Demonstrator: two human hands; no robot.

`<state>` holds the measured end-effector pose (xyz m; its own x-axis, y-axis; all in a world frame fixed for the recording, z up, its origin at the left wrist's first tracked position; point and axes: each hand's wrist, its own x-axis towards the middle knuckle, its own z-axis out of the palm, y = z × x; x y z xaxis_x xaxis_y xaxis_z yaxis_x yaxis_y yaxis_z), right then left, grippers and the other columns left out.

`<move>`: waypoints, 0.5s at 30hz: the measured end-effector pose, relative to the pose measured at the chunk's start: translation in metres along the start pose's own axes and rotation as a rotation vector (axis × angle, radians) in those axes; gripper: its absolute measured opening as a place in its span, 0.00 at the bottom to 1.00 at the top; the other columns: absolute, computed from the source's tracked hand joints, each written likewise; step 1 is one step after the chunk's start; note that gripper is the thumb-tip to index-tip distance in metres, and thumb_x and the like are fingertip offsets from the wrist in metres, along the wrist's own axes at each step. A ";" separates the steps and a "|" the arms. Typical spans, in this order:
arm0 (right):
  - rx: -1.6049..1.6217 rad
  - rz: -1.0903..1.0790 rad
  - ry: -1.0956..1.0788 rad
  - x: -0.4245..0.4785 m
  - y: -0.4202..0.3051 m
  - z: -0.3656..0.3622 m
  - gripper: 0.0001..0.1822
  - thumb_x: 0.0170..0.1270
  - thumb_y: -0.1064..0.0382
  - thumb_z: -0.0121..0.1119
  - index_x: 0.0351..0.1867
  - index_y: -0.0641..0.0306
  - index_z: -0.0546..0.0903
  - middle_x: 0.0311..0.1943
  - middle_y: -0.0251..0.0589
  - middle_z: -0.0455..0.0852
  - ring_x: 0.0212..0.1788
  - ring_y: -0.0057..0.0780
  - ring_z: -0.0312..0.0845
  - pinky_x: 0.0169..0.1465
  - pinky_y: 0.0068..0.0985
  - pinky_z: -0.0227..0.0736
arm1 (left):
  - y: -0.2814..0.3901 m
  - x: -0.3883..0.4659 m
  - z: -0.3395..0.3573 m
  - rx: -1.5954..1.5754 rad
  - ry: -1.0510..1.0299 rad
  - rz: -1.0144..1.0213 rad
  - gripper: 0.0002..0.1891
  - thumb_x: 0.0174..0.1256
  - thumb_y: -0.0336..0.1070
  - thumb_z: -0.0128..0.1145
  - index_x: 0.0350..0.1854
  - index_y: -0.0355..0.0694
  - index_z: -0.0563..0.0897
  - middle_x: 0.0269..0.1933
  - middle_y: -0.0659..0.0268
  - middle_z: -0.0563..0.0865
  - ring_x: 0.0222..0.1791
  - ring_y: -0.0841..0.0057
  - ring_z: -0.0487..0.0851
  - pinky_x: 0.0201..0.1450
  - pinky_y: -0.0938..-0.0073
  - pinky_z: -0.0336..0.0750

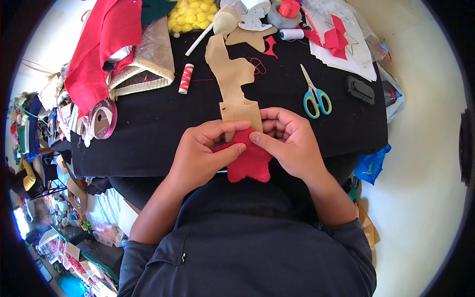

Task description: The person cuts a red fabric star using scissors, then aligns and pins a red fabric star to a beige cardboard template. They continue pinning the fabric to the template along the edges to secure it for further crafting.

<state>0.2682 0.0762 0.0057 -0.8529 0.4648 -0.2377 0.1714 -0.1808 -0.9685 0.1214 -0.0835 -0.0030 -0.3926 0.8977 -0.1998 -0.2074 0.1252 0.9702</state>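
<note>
A red felt shape with a rounded, wavy outline hangs between my hands at the table's front edge. My left hand pinches its left side between thumb and fingers. On its upper right, my right hand grips it with the thumb on top and the fingers curled behind. Just beyond the fingertips lies a long cut piece of tan felt, with a tan felt flap at its near end, partly hidden by my hands. No needle can be made out.
Blue-handled scissors and a black case lie right on the black-covered table. A red thread spool lies left. White thread, a tan felt star, papers and a bag of yellow pompoms line the back. Red fabric drapes at left.
</note>
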 end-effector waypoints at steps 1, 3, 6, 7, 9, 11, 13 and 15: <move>0.003 0.001 0.003 0.000 0.000 0.000 0.19 0.69 0.69 0.72 0.59 0.71 0.82 0.43 0.39 0.93 0.40 0.15 0.86 0.45 0.17 0.80 | -0.001 -0.001 -0.002 -0.008 -0.020 0.000 0.21 0.70 0.21 0.67 0.66 0.31 0.84 0.56 0.62 0.90 0.51 0.82 0.88 0.55 0.79 0.83; 0.009 0.005 0.007 0.000 0.001 0.000 0.19 0.70 0.69 0.72 0.59 0.71 0.82 0.43 0.39 0.93 0.40 0.15 0.86 0.45 0.17 0.80 | -0.004 -0.002 -0.006 -0.023 -0.059 0.000 0.25 0.70 0.20 0.66 0.70 0.32 0.82 0.59 0.61 0.88 0.53 0.83 0.87 0.57 0.79 0.83; 0.070 0.015 0.017 0.001 0.002 0.001 0.19 0.70 0.69 0.72 0.59 0.71 0.82 0.43 0.39 0.93 0.40 0.15 0.86 0.45 0.16 0.80 | 0.000 -0.003 0.000 -0.118 -0.017 0.025 0.30 0.70 0.19 0.66 0.75 0.34 0.78 0.58 0.63 0.88 0.52 0.84 0.86 0.57 0.80 0.82; 0.072 0.015 0.018 0.000 0.002 0.000 0.19 0.70 0.69 0.72 0.59 0.71 0.82 0.43 0.39 0.93 0.40 0.15 0.86 0.45 0.16 0.80 | 0.001 -0.003 0.000 -0.124 -0.015 0.031 0.31 0.69 0.18 0.66 0.76 0.35 0.77 0.59 0.61 0.88 0.52 0.83 0.86 0.57 0.78 0.82; 0.077 0.015 0.019 0.000 0.001 0.000 0.19 0.70 0.69 0.72 0.59 0.71 0.82 0.43 0.39 0.93 0.40 0.15 0.87 0.45 0.17 0.80 | 0.002 -0.003 0.000 -0.136 -0.011 0.042 0.34 0.68 0.16 0.65 0.77 0.35 0.74 0.60 0.58 0.89 0.51 0.80 0.87 0.57 0.76 0.83; 0.088 0.016 0.025 0.000 0.001 0.000 0.18 0.70 0.69 0.71 0.59 0.71 0.82 0.43 0.39 0.93 0.40 0.15 0.87 0.45 0.17 0.80 | 0.004 -0.004 -0.002 -0.106 -0.024 0.013 0.32 0.70 0.19 0.66 0.77 0.37 0.76 0.55 0.64 0.90 0.50 0.84 0.86 0.55 0.79 0.82; 0.090 0.017 0.029 0.000 0.001 0.000 0.18 0.70 0.70 0.71 0.59 0.71 0.82 0.43 0.39 0.93 0.40 0.15 0.86 0.45 0.17 0.80 | 0.003 -0.005 -0.004 -0.051 -0.022 0.010 0.29 0.72 0.22 0.67 0.75 0.39 0.79 0.51 0.67 0.90 0.49 0.87 0.84 0.53 0.81 0.81; 0.082 0.019 0.031 0.000 0.002 0.001 0.18 0.70 0.70 0.71 0.59 0.71 0.82 0.43 0.39 0.93 0.40 0.15 0.86 0.45 0.17 0.80 | -0.002 -0.005 -0.005 0.027 -0.006 0.033 0.26 0.72 0.24 0.68 0.72 0.39 0.83 0.48 0.69 0.90 0.46 0.89 0.84 0.50 0.82 0.80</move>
<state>0.2680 0.0755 0.0038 -0.8340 0.4869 -0.2596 0.1454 -0.2599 -0.9546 0.1195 -0.0898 -0.0050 -0.3935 0.9041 -0.1666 -0.1698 0.1067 0.9797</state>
